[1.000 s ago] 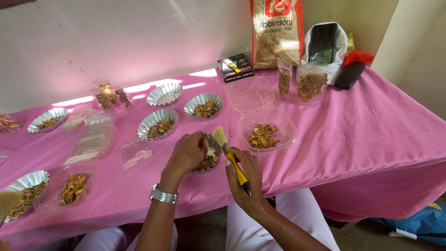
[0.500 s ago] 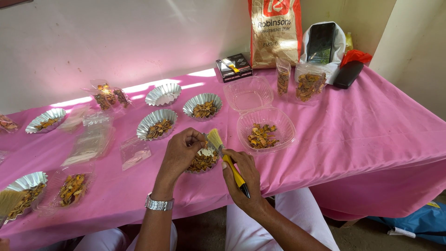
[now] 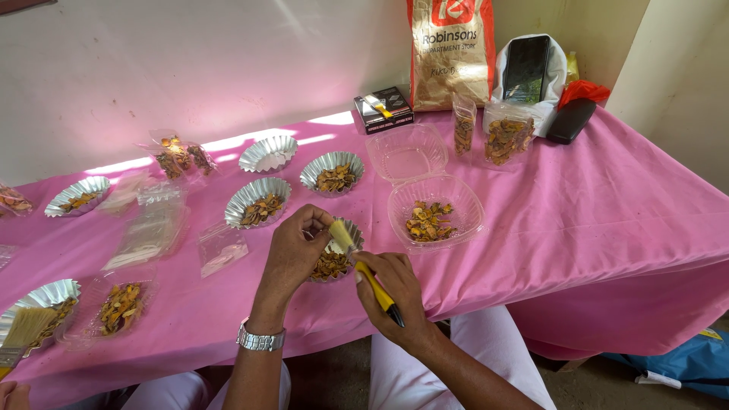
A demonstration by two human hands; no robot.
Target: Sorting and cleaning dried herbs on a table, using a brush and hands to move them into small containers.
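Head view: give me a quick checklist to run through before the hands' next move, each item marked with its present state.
1. Left hand steadies the small foil tin: ok.
2. Right hand grips the yellow-handled brush: ok.
3. Bristles at the tin's rim: ok.
4. Tin sits flat on the pink tablecloth: cannot tell, hands cover it.
5. Clear clamshell container open, apart from the tin: ok.
6. Tin well back from the table edge: not ok, close.

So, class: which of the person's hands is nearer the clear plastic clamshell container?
Right. The right hand lies just below-left of the clamshell container; the left hand is farther left.
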